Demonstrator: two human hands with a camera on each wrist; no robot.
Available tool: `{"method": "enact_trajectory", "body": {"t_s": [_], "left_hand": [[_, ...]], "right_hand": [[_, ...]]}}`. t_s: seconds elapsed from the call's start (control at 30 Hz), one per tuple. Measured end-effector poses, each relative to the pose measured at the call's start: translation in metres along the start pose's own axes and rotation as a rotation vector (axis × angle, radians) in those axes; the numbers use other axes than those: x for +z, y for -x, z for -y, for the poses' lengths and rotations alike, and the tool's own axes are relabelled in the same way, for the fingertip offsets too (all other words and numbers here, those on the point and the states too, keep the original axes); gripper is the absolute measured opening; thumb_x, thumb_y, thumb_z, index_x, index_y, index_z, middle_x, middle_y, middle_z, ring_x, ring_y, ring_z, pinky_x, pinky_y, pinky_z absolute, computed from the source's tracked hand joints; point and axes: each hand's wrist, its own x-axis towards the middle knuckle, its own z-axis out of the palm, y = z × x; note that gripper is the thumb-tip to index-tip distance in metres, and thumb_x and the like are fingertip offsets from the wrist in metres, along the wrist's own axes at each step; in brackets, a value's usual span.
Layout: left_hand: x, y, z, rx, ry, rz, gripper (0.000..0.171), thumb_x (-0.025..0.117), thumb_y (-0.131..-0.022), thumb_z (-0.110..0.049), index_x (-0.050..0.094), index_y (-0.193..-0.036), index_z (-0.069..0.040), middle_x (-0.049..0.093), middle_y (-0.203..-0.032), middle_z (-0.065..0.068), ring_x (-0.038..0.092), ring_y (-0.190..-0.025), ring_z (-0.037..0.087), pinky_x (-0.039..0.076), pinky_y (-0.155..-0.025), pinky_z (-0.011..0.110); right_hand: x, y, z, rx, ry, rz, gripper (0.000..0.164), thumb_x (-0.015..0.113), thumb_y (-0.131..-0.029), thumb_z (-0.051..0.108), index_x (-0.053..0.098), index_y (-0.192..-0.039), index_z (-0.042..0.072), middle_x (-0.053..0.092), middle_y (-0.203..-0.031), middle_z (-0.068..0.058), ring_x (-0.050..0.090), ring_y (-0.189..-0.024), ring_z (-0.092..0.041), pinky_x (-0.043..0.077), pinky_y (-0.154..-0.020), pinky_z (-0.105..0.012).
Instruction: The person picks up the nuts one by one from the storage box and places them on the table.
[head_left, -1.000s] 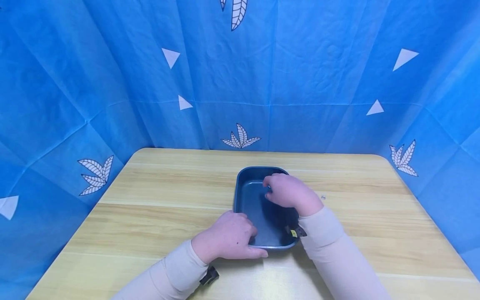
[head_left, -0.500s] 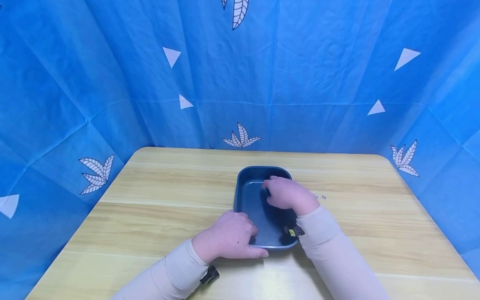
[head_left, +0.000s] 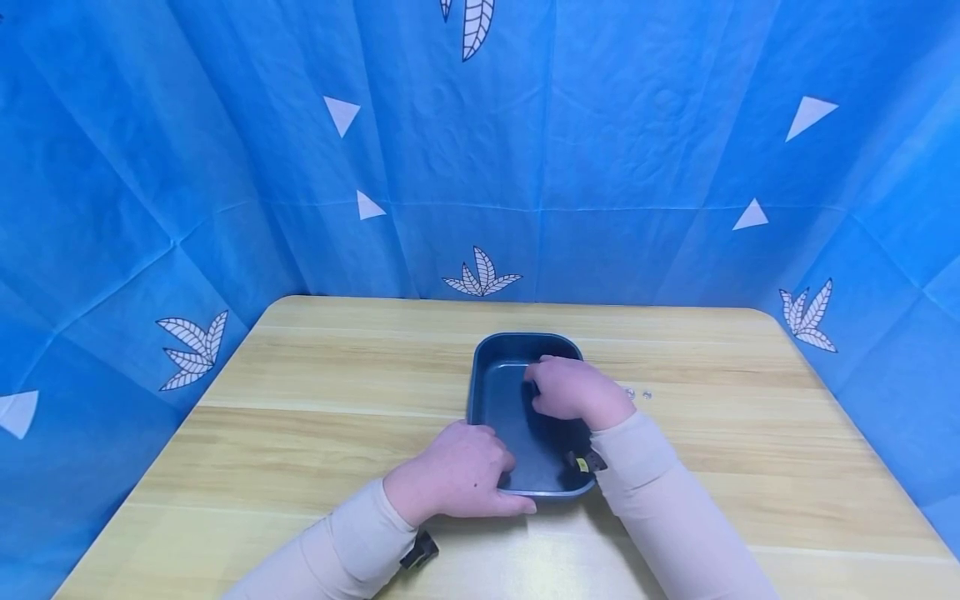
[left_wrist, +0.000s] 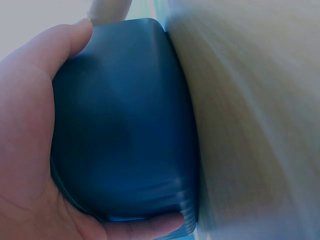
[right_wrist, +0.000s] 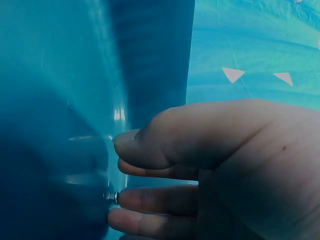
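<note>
A deep, dark blue rectangular tray [head_left: 525, 433] stands on the table. My left hand [head_left: 453, 471] grips its near left corner; in the left wrist view the thumb and fingers [left_wrist: 145, 227] wrap round the tray's outer wall [left_wrist: 125, 120]. Inside the tray, towards its far right part, my right hand [head_left: 573, 390] reaches down. The right wrist view shows its thumb and fingers [right_wrist: 160, 201] fairly straight and spread, by the tray wall. A small shiny metal piece, rather like a nut [right_wrist: 111, 196], sits at one fingertip and seems to touch it. No grip on it is visible.
Two small shiny pieces [head_left: 647, 394] lie on the wooden table [head_left: 315, 467], right of the tray beyond my right hand. A blue curtain [head_left: 480, 167] with white leaf and triangle prints hangs behind the table and along both sides.
My right hand has shifted slightly left and down inside the tray, uncovering a second shiny piece on the table. The left hand and the tray have stayed in place.
</note>
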Motion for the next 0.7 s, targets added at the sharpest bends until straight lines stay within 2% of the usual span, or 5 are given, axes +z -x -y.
{"method": "enact_trajectory", "body": {"t_s": [0.13,0.27,0.5,0.7], "left_hand": [[-0.0002,0.0001,-0.0001,-0.001,0.0,0.0,0.057,0.052,-0.088,-0.076,0.051,-0.061,-0.026,0.041,-0.056,-0.014,0.043,-0.061,0.008,0.034,-0.053,0.028],[0.0001,-0.0002,-0.0002,-0.002,0.001,0.003,0.057,0.052,-0.088,-0.076,0.052,-0.061,-0.026,0.041,-0.057,-0.014,0.044,-0.062,0.008,0.034,-0.053,0.028],[0.0001,0.0003,0.0,-0.004,-0.004,0.008,0.057,0.051,-0.088,-0.077,0.052,-0.062,-0.026,0.042,-0.057,-0.014,0.044,-0.063,0.009,0.034,-0.053,0.029],[0.0006,-0.0003,0.0003,-0.003,-0.007,0.007,0.057,0.051,-0.088,-0.077,0.052,-0.061,-0.026,0.042,-0.057,-0.014,0.044,-0.063,0.009,0.034,-0.053,0.029]], "right_hand": [[0.0016,-0.0015,-0.0005,-0.001,0.002,-0.006,0.024,0.065,-0.091,0.009,0.072,-0.114,0.012,0.067,-0.102,-0.002,0.055,-0.096,-0.021,0.049,-0.083,-0.038],[0.0026,-0.0026,-0.0011,-0.005,0.001,-0.012,0.021,0.065,-0.09,0.007,0.073,-0.109,0.013,0.063,-0.094,-0.001,0.052,-0.089,-0.02,0.048,-0.078,-0.037],[0.0031,-0.0012,0.0008,0.018,-0.011,-0.008,0.024,0.066,-0.089,0.003,0.074,-0.11,0.013,0.065,-0.103,-0.002,0.055,-0.09,-0.018,0.052,-0.085,-0.038],[0.0043,-0.0016,0.0018,0.043,0.009,0.008,0.02,0.066,-0.089,0.002,0.072,-0.103,0.015,0.062,-0.096,0.0,0.054,-0.084,-0.018,0.05,-0.077,-0.036]]}}
